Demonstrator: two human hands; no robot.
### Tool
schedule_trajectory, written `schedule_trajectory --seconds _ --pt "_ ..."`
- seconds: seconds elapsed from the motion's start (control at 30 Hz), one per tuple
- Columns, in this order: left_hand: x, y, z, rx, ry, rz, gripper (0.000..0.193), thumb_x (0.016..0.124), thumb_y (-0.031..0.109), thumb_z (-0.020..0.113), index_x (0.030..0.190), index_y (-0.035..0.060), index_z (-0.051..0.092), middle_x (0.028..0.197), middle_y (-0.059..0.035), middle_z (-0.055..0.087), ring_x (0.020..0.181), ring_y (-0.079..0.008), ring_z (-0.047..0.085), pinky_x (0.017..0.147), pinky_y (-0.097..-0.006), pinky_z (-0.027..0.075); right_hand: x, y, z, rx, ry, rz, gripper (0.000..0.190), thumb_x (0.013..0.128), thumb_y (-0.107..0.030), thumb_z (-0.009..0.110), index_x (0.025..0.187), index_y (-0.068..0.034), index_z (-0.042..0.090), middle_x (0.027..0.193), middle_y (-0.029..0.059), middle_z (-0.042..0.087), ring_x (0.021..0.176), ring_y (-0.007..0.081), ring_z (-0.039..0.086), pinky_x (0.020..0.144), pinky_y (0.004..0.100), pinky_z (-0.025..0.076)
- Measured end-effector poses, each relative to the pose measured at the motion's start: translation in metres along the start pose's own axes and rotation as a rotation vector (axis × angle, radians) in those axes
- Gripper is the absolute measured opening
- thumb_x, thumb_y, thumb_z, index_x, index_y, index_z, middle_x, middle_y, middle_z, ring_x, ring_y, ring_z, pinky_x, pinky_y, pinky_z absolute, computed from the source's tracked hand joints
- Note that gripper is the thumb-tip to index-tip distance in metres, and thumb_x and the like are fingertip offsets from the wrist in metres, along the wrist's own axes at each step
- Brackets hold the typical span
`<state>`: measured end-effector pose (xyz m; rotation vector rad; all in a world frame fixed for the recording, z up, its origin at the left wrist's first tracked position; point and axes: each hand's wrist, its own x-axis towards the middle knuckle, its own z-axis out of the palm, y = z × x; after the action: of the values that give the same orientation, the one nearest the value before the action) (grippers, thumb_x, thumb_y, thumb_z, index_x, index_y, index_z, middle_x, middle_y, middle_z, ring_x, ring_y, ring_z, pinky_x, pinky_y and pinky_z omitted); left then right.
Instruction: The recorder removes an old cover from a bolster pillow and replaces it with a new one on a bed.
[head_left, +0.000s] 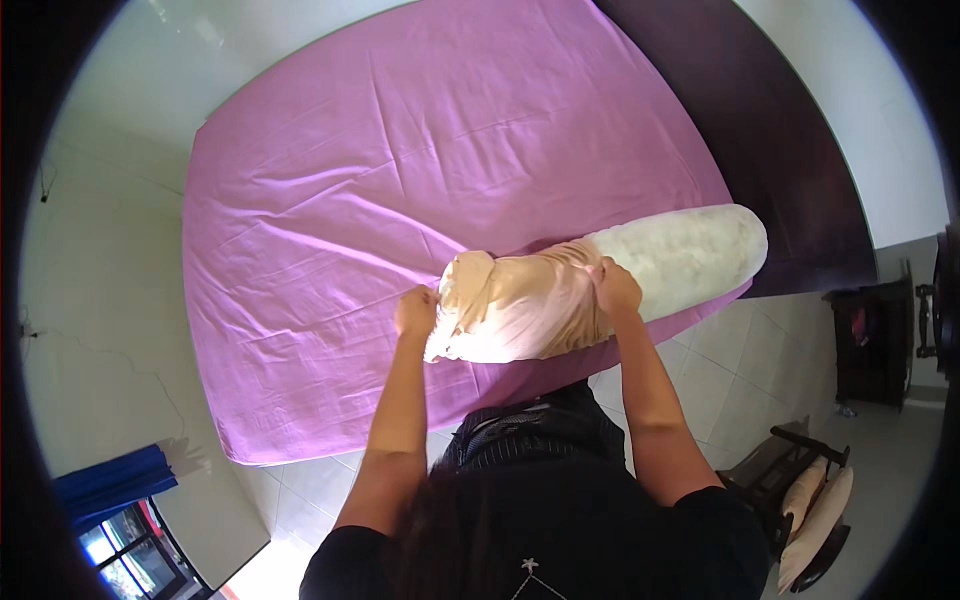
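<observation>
A long white bolster pillow (682, 255) lies across the near part of the bed, its bare right end showing some stains. A peach fabric cover (517, 307) is bunched in folds around its left half. My left hand (416, 311) is closed at the cover's left end, pinching the fabric edge there. My right hand (616, 286) grips the gathered rim of the cover, near the middle of the bolster. Beneath lies a mattress with a wrinkled pink fitted sheet (315, 247).
A dark wooden headboard (772, 142) borders the mattress on the right. At lower right a dark wooden chair (780, 465) holds cushions (814, 517). A dark cabinet (874, 345) stands farther up. Pale floor tiles (712, 360) show beside the bed; a blue curtain (112, 484) hangs over a window.
</observation>
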<state>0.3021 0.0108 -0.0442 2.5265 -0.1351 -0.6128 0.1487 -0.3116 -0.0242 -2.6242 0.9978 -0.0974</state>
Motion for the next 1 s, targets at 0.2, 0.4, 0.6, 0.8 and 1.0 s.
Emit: schedule_trajectory --seconds 0.2,0.4,0.6,0.8,1.0 --pt "0.012 -0.051 0.028 -0.322 -0.446 -0.189 0.033 0.078 0.021 0.064 0.099 -0.0039 0.064 0.087 -0.0224 0.067 0.079 -0.0335 0.066 0.073 -0.0386 0.052 -0.067 -0.018 0.015 0.111 -0.294 -0.188 0.043 0.086 -0.046 0.057 0.072 -0.006 0.065 0.075 0.0163 0.066 0.073 0.0364 0.063 0.065 0.0471 0.049" --pt "0.006 -0.065 0.065 -0.049 -0.388 0.098 0.035 0.08 0.021 0.059 0.109 0.0021 0.064 0.102 -0.0187 0.067 0.086 -0.0352 0.067 0.074 -0.0407 0.053 -0.067 -0.051 0.047 -0.031 -0.197 -0.088 0.044 0.085 -0.046 0.059 0.079 -0.004 0.068 0.071 0.0163 0.065 0.072 0.036 0.064 0.065 0.0492 0.049" --pt "-0.01 -0.015 0.068 0.3 -0.152 0.01 0.035 0.084 0.027 0.053 0.109 0.0064 0.066 0.102 -0.0181 0.068 0.091 -0.0327 0.067 0.078 -0.042 0.053 -0.051 -0.042 0.058 -0.024 -0.316 -0.161 0.039 0.087 -0.041 0.057 0.083 -0.004 0.069 0.081 0.018 0.067 0.079 0.0357 0.065 0.071 0.0486 0.05" --pt "-0.001 -0.013 0.022 0.179 -0.223 -0.022 0.036 0.091 0.028 0.042 0.101 0.0069 0.069 0.085 -0.0187 0.069 0.088 -0.0255 0.069 0.078 -0.0397 0.053 -0.04 0.018 0.037 0.019 -0.201 -0.029 0.036 0.087 -0.041 0.056 0.086 -0.007 0.07 0.084 0.0155 0.068 0.079 0.035 0.065 0.07 0.0476 0.05" --pt "0.005 -0.009 -0.014 -0.05 -0.348 0.202 0.033 0.09 0.029 0.046 0.095 0.0068 0.07 0.086 -0.0182 0.069 0.079 -0.0296 0.068 0.073 -0.0407 0.051 0.001 0.03 -0.059 -0.028 -0.189 0.145 0.034 0.088 -0.035 0.054 0.084 -0.005 0.068 0.082 0.0149 0.068 0.077 0.0343 0.065 0.067 0.0451 0.05"
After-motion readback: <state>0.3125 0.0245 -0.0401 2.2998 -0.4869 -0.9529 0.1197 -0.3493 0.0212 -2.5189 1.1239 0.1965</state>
